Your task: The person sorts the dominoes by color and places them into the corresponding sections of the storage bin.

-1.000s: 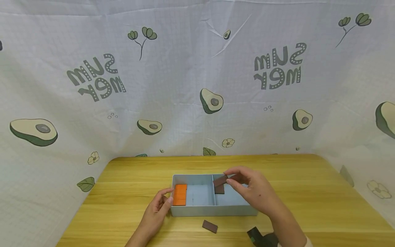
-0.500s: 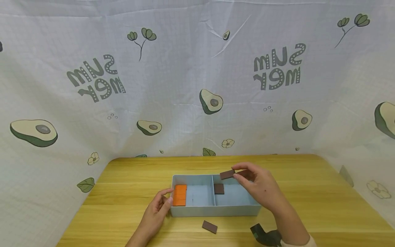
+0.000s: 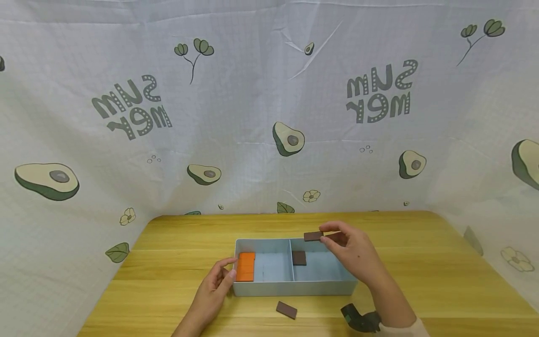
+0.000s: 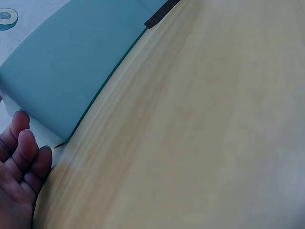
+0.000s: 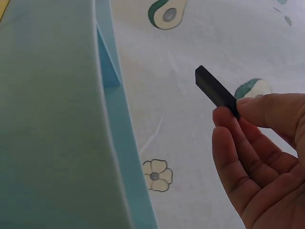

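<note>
My right hand (image 3: 353, 252) pinches a dark brown rectangular tile (image 3: 313, 236) by one end, between thumb and fingertips. In the head view the tile is level over the back rim of a pale blue box (image 3: 294, 288); the right wrist view shows the held tile (image 5: 214, 88) standing out from the fingertips. My left hand (image 3: 214, 286) holds the box's left end, thumb and index finger at the rim, other fingers (image 4: 26, 148) curled beside the outer corner. Orange tiles (image 3: 245, 267) line the left compartment's left wall. Another brown piece (image 3: 299, 258) lies in the right compartment against the divider.
A loose brown tile (image 3: 286, 310) lies on the wooden table (image 3: 177, 252) in front of the box. An upright divider (image 3: 291, 260) splits the box in two. A white printed cloth (image 3: 252, 103) hangs behind the table. A black strapped device (image 3: 360, 319) sits at my right wrist.
My right hand has lifted the brown tile from near the divider, up and to the right, and levelled it. A brown piece stays in the compartment. My left hand has not moved.
</note>
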{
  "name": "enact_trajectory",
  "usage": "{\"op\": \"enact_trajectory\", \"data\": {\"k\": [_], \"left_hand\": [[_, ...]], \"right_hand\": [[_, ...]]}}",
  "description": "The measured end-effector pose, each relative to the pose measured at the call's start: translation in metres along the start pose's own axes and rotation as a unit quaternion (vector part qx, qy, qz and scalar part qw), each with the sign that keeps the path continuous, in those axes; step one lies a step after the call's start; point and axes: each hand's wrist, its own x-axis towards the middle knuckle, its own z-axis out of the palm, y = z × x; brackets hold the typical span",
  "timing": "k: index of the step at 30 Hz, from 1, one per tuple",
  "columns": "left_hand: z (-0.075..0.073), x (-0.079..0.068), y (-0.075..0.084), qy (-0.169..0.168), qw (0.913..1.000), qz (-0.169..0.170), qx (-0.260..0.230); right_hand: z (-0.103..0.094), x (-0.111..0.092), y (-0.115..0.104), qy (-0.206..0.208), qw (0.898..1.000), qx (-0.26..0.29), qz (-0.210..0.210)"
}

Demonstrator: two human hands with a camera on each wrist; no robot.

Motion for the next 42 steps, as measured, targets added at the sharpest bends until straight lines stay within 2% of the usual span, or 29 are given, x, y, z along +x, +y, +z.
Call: {"op": "enact_trajectory", "data": {"k": [9, 21, 35, 42], "left_hand": [[0.0, 0.0, 0.0, -0.001, 1.0, 0.0, -0.009], [0.0, -0.001, 0.001, -0.001, 1.0, -0.005, -0.008], [0.0, 0.0, 0.003, 0.0, 1.0, -0.006, -0.006], [-0.001, 0.0, 0.003, -0.003, 0.9999, -0.008, -0.008]], "right_hand": [[0.011, 0.004, 0.008, -0.025, 0.999, -0.009, 0.02], [0.029, 0.006, 0.019, -0.054, 0.994, -0.055, 0.073], [0.04, 0.005, 0.022, -0.118, 0.986, -0.098, 0.066], [0.044, 0.005, 0.025, -0.117, 0.982, -0.138, 0.062]]}}
